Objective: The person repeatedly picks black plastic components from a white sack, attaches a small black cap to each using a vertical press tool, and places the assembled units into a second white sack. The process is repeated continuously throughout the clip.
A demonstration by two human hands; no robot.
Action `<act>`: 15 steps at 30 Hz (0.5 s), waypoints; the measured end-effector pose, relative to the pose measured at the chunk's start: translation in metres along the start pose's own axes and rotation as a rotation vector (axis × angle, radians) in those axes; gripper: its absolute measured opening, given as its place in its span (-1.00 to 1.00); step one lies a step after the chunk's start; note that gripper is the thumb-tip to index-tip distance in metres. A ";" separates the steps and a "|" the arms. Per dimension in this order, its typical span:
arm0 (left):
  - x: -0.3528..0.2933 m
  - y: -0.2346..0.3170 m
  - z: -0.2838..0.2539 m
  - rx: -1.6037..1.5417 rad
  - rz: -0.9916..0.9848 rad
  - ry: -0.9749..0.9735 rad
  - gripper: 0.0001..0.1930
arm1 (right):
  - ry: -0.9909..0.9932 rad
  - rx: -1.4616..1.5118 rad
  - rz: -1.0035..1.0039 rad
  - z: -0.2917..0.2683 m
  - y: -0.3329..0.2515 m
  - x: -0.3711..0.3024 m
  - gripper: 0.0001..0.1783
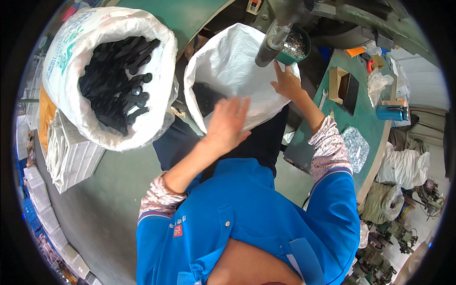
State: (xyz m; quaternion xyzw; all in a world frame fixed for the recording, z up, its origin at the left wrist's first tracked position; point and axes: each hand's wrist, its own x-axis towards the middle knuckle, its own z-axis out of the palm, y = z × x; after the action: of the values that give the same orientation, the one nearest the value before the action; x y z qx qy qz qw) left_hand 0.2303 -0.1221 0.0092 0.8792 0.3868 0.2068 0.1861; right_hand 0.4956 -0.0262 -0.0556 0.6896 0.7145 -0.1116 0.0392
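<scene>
My left hand [226, 124] is over the near rim of an open white bag [237, 40], its fingers stretched out and slightly blurred; I see nothing in it. Inside that bag, at the left, lie dark parts [205, 97]. At the bag's right side my right hand [287, 84] has thumb and forefinger apart, just below a green cup [289, 59] of small metal pieces. Close to its fingertips is the grey cylinder [268, 51] of a machine. Left of the white bag stands a larger white sack [109, 21] filled with flat black parts [116, 71] with rounded ends.
On the green table [313, 126] at the right are a wrench [323, 98], an open cardboard box [337, 83], a clear plastic bag [355, 148] and a blue bottle [390, 113]. White crates [78, 164] stand at the left. The machine's body overhangs the upper right.
</scene>
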 end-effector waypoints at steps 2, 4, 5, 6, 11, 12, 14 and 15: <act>-0.004 -0.007 0.046 -0.058 0.039 -0.245 -0.49 | 0.003 -0.057 -0.016 -0.003 -0.002 0.003 -0.11; 0.004 0.003 0.053 -0.197 0.123 -0.389 -0.68 | 0.055 -0.114 -0.042 0.005 0.006 0.013 -0.15; 0.010 0.011 0.047 -0.176 0.147 -0.370 -0.68 | -0.037 -0.116 0.029 0.001 0.000 0.019 -0.21; 0.017 0.015 0.041 -0.157 0.183 -0.348 -0.69 | -0.021 -0.075 -0.010 0.000 0.005 0.023 -0.24; 0.004 -0.007 0.028 -0.383 -0.011 -0.019 -0.61 | 0.142 -0.124 -0.156 0.023 0.005 0.013 -0.18; -0.004 -0.014 0.021 -0.472 -0.037 0.074 -0.60 | 0.110 -0.112 -0.138 0.023 0.002 0.011 -0.20; -0.018 -0.029 -0.015 -0.489 -0.134 0.107 -0.66 | 0.045 -0.087 -0.092 0.022 -0.001 0.006 -0.24; -0.028 -0.041 -0.033 -0.461 -0.150 0.251 -0.63 | 0.016 -0.082 -0.088 0.020 -0.004 0.005 -0.25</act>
State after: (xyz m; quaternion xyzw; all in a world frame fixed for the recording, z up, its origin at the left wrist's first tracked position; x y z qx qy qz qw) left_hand 0.1713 -0.1122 0.0113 0.7499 0.4137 0.3823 0.3470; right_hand 0.4891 -0.0260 -0.0755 0.6561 0.7485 -0.0785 0.0567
